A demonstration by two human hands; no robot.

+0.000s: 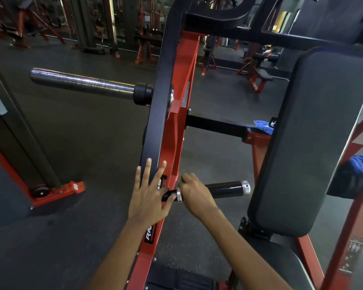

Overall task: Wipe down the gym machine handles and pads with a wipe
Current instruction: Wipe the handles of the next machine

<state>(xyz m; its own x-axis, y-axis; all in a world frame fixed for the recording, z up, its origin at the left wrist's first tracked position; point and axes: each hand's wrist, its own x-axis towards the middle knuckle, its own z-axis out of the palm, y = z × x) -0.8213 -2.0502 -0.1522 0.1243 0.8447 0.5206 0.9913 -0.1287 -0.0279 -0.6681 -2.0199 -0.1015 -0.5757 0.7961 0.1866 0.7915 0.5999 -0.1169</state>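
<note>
Head view: hands (149, 193) (194, 193) on handle (224, 190).

The left hand (150, 194) is laid flat, fingers spread, against the machine's red and black lever arm (166, 114). The black handle (226, 189) is gripped near its inner metal collar by the right hand (194, 192). A dark back pad (314, 143) is seen at right, a chrome weight peg (82, 82) at left.

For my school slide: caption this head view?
Right hand grips black handle; left hand rests open on the red frame.
</note>
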